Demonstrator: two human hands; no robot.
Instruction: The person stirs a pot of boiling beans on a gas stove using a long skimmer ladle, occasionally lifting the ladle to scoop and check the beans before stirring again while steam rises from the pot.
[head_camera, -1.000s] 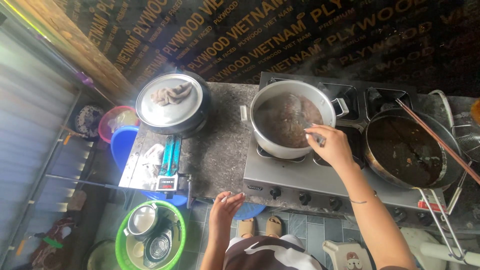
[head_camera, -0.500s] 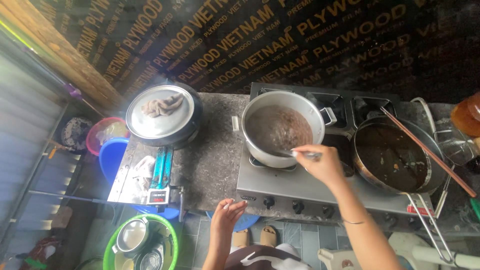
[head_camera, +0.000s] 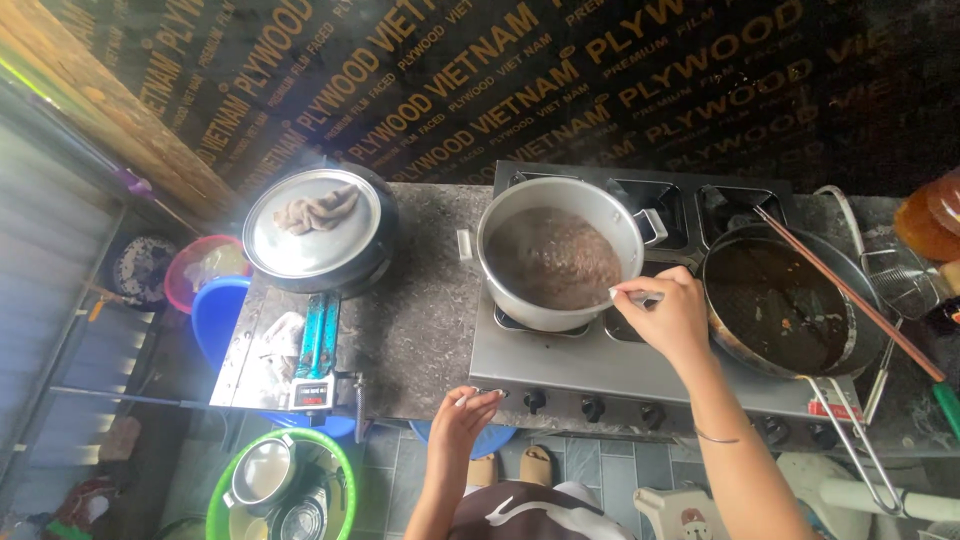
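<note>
Nearest, my left hand (head_camera: 462, 415) rests loosely curled, empty, at the stove's (head_camera: 560, 365) front edge. Farther, my right hand (head_camera: 668, 312) pinches a thin, stiff, light utensil handle (head_camera: 640, 296) at the steaming pot's (head_camera: 556, 252) right rim; the full pot looks heavy, best gripped by its side handles. Since a second ago, the right hand has barely shifted along the rim.

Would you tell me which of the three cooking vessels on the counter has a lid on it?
The dark pot at the far left, under a metal lid with a cloth on top. The steel pot and dark wok are open.
</note>
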